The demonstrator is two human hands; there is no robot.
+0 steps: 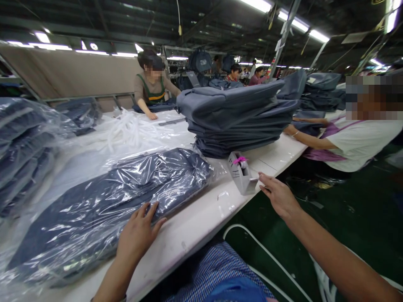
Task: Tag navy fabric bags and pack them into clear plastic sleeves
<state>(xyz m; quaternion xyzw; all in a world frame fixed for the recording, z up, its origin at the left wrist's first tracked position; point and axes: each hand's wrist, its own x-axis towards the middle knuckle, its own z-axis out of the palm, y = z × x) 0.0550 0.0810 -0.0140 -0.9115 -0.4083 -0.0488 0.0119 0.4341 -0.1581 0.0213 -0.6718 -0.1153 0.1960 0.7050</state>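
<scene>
Right grip (280,195) outstretched at tape dispenser (241,178)

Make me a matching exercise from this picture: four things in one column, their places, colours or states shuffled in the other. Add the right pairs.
Column one
1. Left hand
2. Right hand
3. Tape dispenser
4. Blue-grey stack

Column two
A. Grey, with a bright pink strip on it
B. Piled in layers on the white table, beyond the dispenser
C. Resting on the plastic-wrapped bundle
D. Fingertips at one end of the dispenser

Right pairs: 1-C, 2-D, 3-A, 4-B
</scene>
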